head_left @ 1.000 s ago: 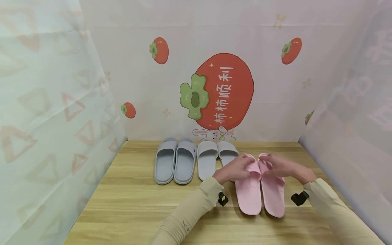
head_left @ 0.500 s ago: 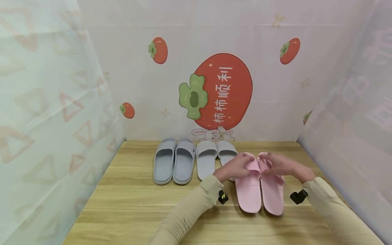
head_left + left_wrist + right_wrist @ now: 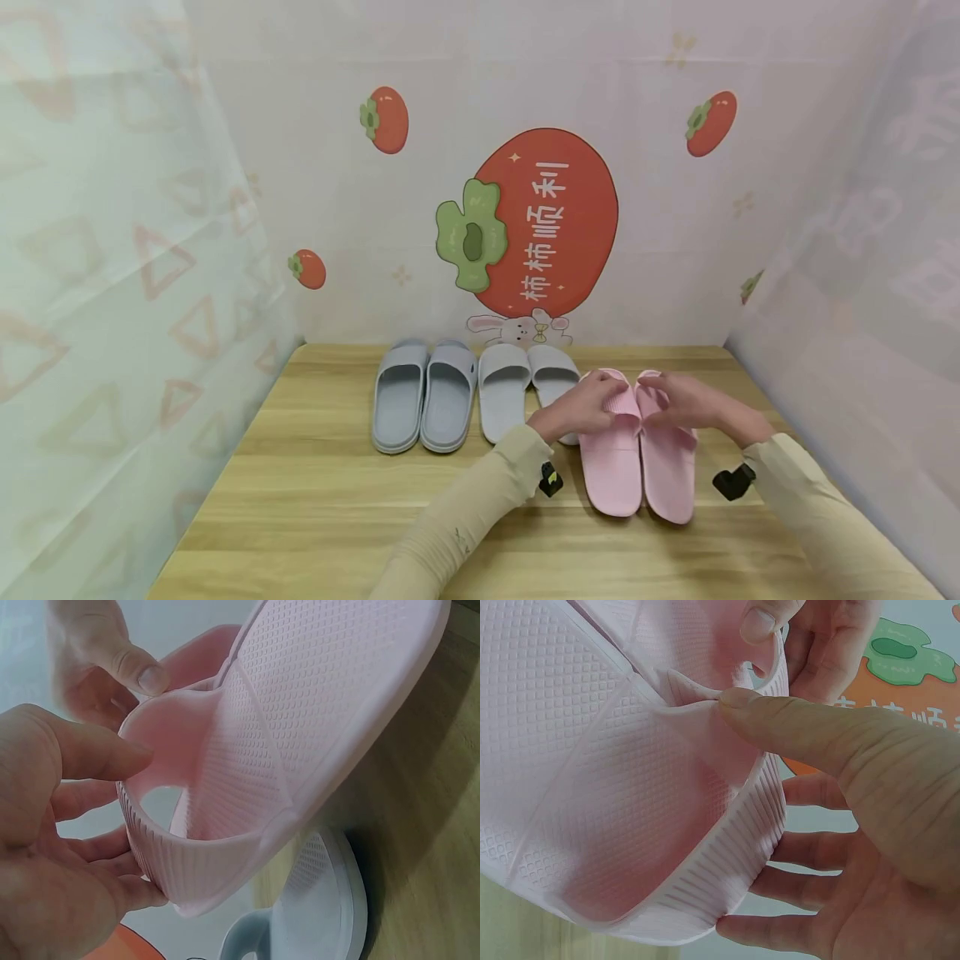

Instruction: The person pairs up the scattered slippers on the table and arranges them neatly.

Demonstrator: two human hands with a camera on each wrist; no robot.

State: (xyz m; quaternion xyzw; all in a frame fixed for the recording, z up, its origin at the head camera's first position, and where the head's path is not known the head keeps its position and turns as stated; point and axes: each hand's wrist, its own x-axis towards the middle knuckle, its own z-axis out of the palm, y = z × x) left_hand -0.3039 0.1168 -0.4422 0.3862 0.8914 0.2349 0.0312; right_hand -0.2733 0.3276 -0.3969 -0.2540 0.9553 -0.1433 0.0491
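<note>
In the head view, a pair of pink slippers stands side by side at the right, a left slipper (image 3: 613,475) and a right slipper (image 3: 670,479), toes pointing to the back wall. My left hand (image 3: 581,406) grips the left slipper by its ribbed strap (image 3: 191,862), thumb on the strap's opening edge and fingers on its outside. The right slipper's strap (image 3: 727,840) is pinched the same way by my right hand (image 3: 690,402). Both inner edges touch or nearly touch. Whether the soles rest on the wood cannot be told.
Left of the pink pair stand white slippers (image 3: 504,400), one partly hidden by my left hand. Grey slippers (image 3: 399,408) stand further left. All are on a wooden tabletop (image 3: 337,517), with a printed cloth wall (image 3: 337,167) behind and cloth at both sides.
The pink slippers, held in both hands, have shifted slightly away from me toward the back wall. The grip looks the same, and the view has drifted a little.
</note>
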